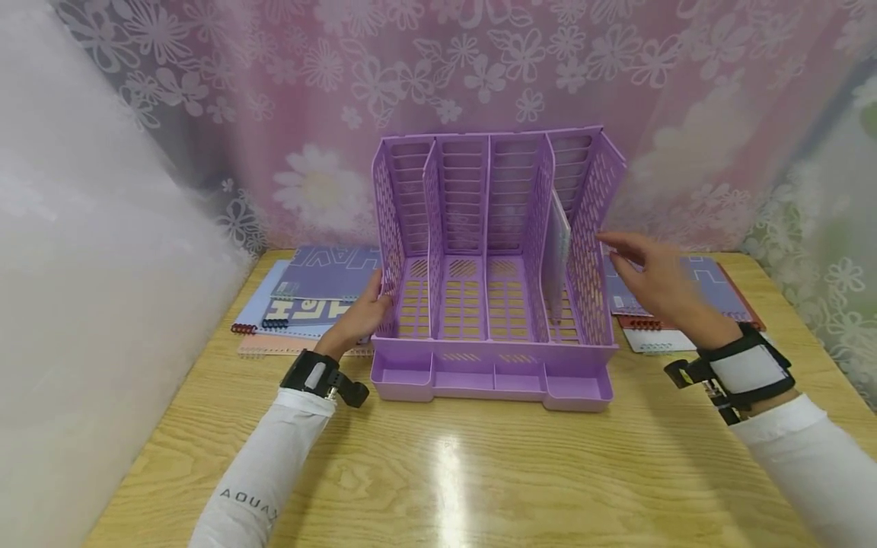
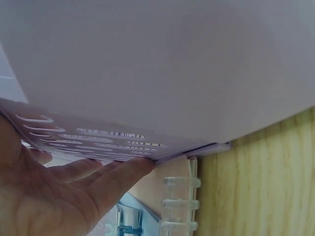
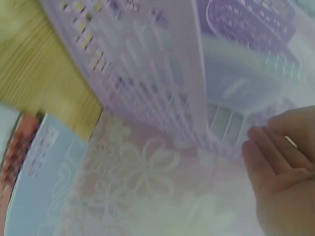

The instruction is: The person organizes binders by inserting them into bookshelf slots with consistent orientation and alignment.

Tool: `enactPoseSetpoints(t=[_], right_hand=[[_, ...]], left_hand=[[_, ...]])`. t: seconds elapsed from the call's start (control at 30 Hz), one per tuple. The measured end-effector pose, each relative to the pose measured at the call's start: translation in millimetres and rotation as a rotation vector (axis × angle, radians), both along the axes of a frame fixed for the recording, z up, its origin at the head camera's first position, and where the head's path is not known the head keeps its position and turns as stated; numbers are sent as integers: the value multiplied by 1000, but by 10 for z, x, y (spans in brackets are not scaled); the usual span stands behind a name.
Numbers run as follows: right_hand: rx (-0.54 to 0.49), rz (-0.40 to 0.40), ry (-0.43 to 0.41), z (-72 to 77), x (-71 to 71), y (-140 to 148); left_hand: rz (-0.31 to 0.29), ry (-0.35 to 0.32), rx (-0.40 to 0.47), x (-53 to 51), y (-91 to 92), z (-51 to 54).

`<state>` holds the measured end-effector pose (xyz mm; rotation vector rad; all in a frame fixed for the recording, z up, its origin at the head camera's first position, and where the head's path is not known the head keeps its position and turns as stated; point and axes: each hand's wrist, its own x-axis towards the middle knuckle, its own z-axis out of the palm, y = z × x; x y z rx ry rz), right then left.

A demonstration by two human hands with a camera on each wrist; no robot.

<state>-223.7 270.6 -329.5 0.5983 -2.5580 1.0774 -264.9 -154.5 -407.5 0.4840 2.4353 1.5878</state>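
Observation:
A purple slotted desk organizer point(image 1: 488, 346) stands upright on the table, with tall perforated dividers and a low tray along its front. One thin notebook point(image 1: 555, 259) leans upright in its rightmost compartment. My left hand point(image 1: 359, 318) rests against the organizer's left side; in the left wrist view its fingers point(image 2: 120, 182) lie extended along the perforated panel. Just off the right side panel, my right hand point(image 1: 658, 280) hovers with loosely bent fingers and holds nothing. In the right wrist view that hand point(image 3: 285, 167) is beside the organizer's edge.
Several spiral notebooks point(image 1: 322, 270) lie overlapping on the table left of the organizer, partly under my left hand. Another small stack of spiral notebooks point(image 1: 715, 285) lies to the right, behind my right hand. A flowered curtain point(image 1: 479, 68) hangs behind the wooden table point(image 1: 479, 472).

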Motion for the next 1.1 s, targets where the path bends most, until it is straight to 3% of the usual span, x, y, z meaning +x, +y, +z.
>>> enactPoseSetpoints(t=[0.1,0.27,0.4,0.5,0.73,0.93,1.1], right_hand=[[17,-84,72,-11,41,167],[87,-175,-26,-143,82,557],[168,-191,-133,-366,66,867],[256,-190,-222,-534,39,1053],[385,-116,-364,-770,-93,1332],[454,-56,-376,-912,-166,1470],[483,-49,-381,-964,-245,1536]], left_hand=[[4,-5,11,0,1,11],[-8,-28,46,32,35,104],[2,-33,9,142,56,257],[12,-25,-13,191,57,306],[34,15,-16,-4,-7,-29],[22,0,1,2,-12,-29],[5,-24,-2,26,0,55]])
